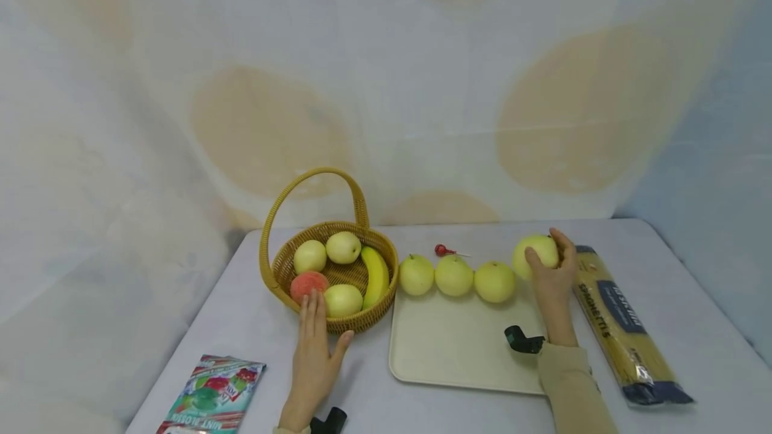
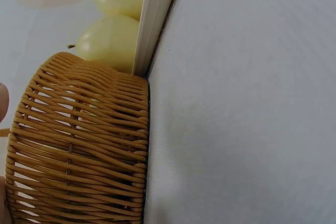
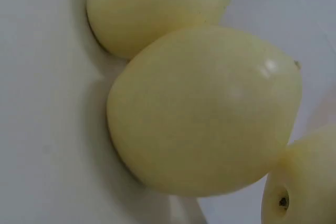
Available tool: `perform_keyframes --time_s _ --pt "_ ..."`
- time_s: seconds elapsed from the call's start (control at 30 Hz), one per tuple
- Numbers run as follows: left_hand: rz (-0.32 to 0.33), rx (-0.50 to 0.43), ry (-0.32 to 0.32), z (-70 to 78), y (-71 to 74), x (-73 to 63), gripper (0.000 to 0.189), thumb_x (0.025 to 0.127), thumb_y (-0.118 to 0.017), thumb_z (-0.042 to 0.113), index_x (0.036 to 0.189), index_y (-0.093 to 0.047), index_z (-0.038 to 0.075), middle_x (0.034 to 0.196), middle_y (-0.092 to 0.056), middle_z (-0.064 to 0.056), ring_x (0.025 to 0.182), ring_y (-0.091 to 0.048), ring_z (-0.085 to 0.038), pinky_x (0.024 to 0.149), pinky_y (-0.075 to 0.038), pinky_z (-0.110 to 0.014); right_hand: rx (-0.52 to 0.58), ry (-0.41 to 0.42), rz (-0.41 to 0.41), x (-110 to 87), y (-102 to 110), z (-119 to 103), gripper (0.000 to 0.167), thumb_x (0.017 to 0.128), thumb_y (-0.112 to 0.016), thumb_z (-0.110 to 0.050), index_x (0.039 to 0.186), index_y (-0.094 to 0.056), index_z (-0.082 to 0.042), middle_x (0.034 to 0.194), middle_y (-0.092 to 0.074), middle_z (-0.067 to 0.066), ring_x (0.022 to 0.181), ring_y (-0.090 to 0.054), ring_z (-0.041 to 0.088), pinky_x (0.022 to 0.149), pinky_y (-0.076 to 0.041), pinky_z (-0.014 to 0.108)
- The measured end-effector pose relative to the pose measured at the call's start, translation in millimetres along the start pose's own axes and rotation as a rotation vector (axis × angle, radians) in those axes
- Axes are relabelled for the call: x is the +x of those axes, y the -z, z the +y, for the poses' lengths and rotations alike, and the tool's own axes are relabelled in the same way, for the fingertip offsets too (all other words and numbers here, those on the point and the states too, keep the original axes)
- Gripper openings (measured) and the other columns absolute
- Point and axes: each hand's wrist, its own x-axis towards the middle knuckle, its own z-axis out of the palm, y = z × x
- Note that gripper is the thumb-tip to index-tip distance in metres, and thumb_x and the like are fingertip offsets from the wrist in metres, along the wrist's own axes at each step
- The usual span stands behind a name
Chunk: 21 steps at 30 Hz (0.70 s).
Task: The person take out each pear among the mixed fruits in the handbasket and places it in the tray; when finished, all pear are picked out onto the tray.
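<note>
My right hand [image 1: 553, 281] grips a pale yellow-green pear [image 1: 534, 254] between thumb and fingers, above the tray's far right corner. Part of this pear [image 3: 304, 182] shows at the lower right of the right wrist view. Three similar pears stand in a row along the far edge of the cream tray [image 1: 464, 353]; the rightmost pear [image 1: 494, 281] is nearest to it. My left hand [image 1: 315, 353] reaches over the front rim of a wicker basket [image 1: 374, 320], its fingers straight and fingertips at a reddish peach [image 1: 309, 283]. The basket also holds several pears and a banana [image 1: 376, 276].
A red lollipop [image 1: 443, 250] lies behind the tray. To the right is a spaghetti packet [image 1: 624, 327], and a colourful candy bag [image 1: 214, 394] lies at the front left. A patterned cloth [image 1: 422, 99] hangs behind the table. The basket's tall handle [image 1: 326, 171] arches upward.
</note>
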Motion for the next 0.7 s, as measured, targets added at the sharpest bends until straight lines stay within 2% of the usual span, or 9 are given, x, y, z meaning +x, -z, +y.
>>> perform_keyframes --time_s 0.1,0.2,0.3,0.43,0.57,0.7 --pt "0.005 0.004 -0.01 -1.0 -0.1 0.4 0.083 0.093 -0.062 0.037 0.153 -0.02 -0.002 0.159 -0.022 -0.023 0.149 -0.014 -0.039 0.115 0.009 -0.013 -0.036 -0.053 0.026 1.4 6.0 10.2 0.054 0.091 -0.063 -0.013 0.142 -0.045 -0.021 0.125 -0.043 -0.018 0.114 -0.041 0.002 0.101 -0.035 0.034" --pt "0.001 0.012 -0.012 -1.4 -0.9 0.1 0.083 0.093 -0.062 0.037 0.152 -0.02 -0.003 0.159 -0.022 -0.024 0.149 -0.014 -0.039 0.115 0.009 -0.012 -0.033 -0.064 0.053 2.5 11.4 19.5 0.052 0.092 -0.063 -0.015 0.141 -0.047 -0.019 0.122 -0.045 -0.019 0.111 -0.043 0.001 0.096 -0.035 0.03" --pt "0.0 0.009 -0.01 -1.0 -0.9 0.1 0.083 0.092 -0.063 0.036 0.152 -0.02 -0.003 0.158 -0.022 -0.024 0.149 -0.013 -0.038 0.115 0.01 -0.012 -0.018 -0.032 0.078 3.7 12.7 24.8 0.049 0.091 -0.064 -0.013 0.137 -0.05 -0.016 0.119 -0.046 -0.02 0.109 -0.044 0.0 0.092 -0.035 0.027" --pt "0.006 0.004 -0.01 -0.3 0.1 0.4 0.083 0.092 -0.063 0.036 0.152 -0.021 -0.003 0.158 -0.022 -0.024 0.148 -0.015 -0.039 0.115 0.009 -0.012 0.012 0.0 0.094 4.0 11.3 27.2 0.036 0.089 -0.065 -0.01 0.124 -0.057 -0.017 0.114 -0.05 -0.018 0.107 -0.046 -0.001 0.09 -0.036 0.023" --pt "0.0 0.003 -0.005 -0.4 0.6 0.0 0.083 0.093 -0.062 0.037 0.153 -0.02 -0.002 0.159 -0.022 -0.024 0.149 -0.013 -0.038 0.115 0.009 -0.011 0.036 0.004 0.086 3.2 9.9 28.7 0.021 0.089 -0.066 -0.01 0.11 -0.062 -0.012 0.105 -0.055 -0.015 0.1 -0.051 0.001 0.085 -0.04 0.014" --pt "-0.004 0.001 0.0 -1.3 0.0 -0.2 0.083 0.093 -0.062 0.037 0.153 -0.02 -0.002 0.159 -0.021 -0.023 0.15 -0.011 -0.036 0.115 0.009 -0.012 0.007 0.02 0.065 1.7 8.9 29.4 0.018 0.089 -0.068 -0.01 0.106 -0.065 -0.006 0.099 -0.057 -0.015 0.095 -0.053 0.001 0.082 -0.042 0.009"
